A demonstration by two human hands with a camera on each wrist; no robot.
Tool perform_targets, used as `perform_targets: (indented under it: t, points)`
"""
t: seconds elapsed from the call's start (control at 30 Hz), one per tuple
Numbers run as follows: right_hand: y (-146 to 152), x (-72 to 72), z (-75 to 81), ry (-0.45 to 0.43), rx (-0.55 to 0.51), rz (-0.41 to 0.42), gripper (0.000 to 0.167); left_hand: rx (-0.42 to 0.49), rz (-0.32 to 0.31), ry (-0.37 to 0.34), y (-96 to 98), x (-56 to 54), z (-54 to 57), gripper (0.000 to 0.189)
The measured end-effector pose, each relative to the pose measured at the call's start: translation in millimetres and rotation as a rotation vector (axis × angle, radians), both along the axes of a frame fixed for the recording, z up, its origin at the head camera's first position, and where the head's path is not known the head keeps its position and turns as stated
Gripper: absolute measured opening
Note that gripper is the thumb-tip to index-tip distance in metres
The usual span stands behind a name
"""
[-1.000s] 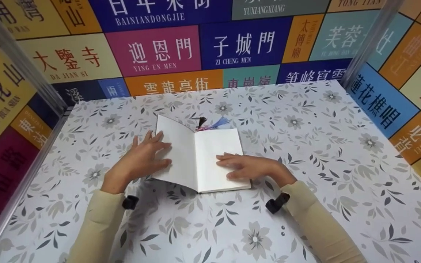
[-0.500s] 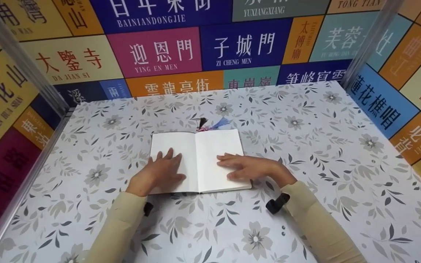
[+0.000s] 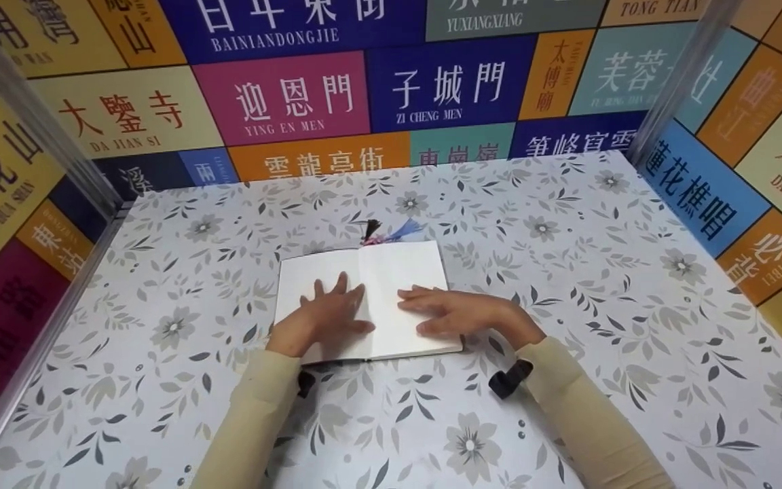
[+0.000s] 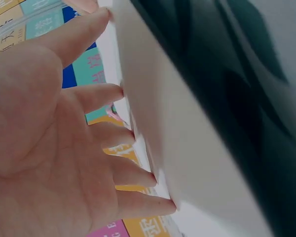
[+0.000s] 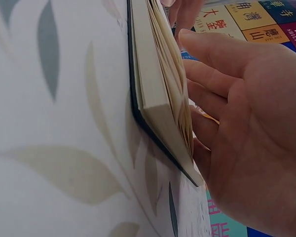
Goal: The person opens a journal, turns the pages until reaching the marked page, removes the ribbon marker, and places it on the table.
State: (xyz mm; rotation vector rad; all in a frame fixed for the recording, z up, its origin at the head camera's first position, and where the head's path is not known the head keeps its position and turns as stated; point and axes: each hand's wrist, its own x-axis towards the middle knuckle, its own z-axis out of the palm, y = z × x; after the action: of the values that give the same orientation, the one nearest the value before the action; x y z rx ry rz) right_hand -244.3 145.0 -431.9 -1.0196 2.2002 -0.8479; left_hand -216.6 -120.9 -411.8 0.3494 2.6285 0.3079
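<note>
The left hand (image 3: 328, 316) and right hand (image 3: 455, 312) grip nothing, their spread fingers resting on the notebook (image 3: 385, 299), open mid-table. We judge it light, with soft pages and a stiffer cover, best held by its left and right edges. Its underside is hidden from us; the blue tassel (image 3: 404, 230) beyond looks blurred.
</note>
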Motion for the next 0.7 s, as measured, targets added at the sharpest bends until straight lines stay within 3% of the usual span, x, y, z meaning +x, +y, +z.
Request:
perform_targets:
  t: [0.17, 0.47, 0.7]
  points:
    - [-0.8, -1.2, 1.6, 0.010, 0.028, 0.005, 0.057, -0.007, 0.006, 0.005, 6.5, -2.7, -2.5, 0.084]
    - [-1.6, -0.3, 4.7, 0.019, 0.035, 0.021, 0.057, 0.075, -0.038, -0.072, 2.6, -3.5, -2.0, 0.086]
    - [-2.5, 0.5, 3.1, 0.029, 0.045, 0.019, 0.058, 0.156, -0.012, -0.101, -1.0, -8.2, -3.1, 0.087]
